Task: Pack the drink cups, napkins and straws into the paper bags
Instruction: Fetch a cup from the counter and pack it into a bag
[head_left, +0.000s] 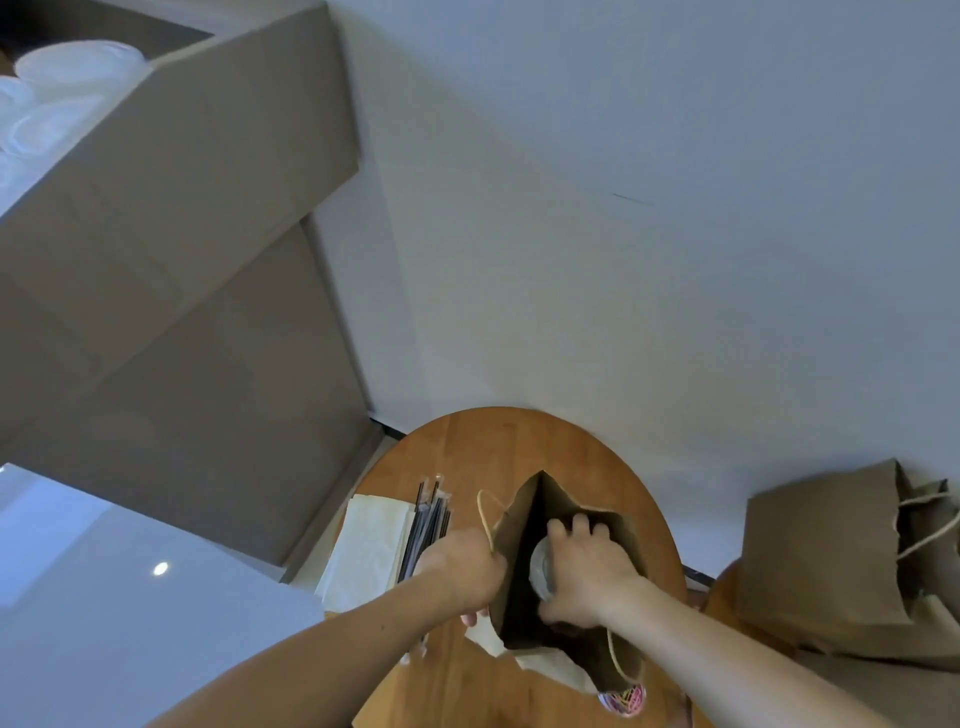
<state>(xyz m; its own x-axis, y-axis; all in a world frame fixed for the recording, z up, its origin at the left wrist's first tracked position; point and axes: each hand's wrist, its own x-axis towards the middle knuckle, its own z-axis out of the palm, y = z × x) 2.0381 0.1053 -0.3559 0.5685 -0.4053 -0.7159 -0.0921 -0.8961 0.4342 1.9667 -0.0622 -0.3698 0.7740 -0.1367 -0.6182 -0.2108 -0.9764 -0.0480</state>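
**Lowering a drink cup into an open paper bag.**
Right hand (584, 577) clasped over the lid of the drink cup (543, 569), held in the mouth of the paper bag (626, 657); left hand (457, 566) pinching the bag's rim to keep it spread. Straws (428, 519) and napkins (371, 545) just outside the left hand, unpacked. Likely hazards: rim slipping from the pinch and folding under the cup; cup released tilted and tipping inside; lid loosening under a top-only grip.

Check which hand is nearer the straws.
Left. The left hand grips the paper bag by its rim right beside the straws, overlapping their near ends. The right hand holds a cup in the bag's mouth, on the far side.
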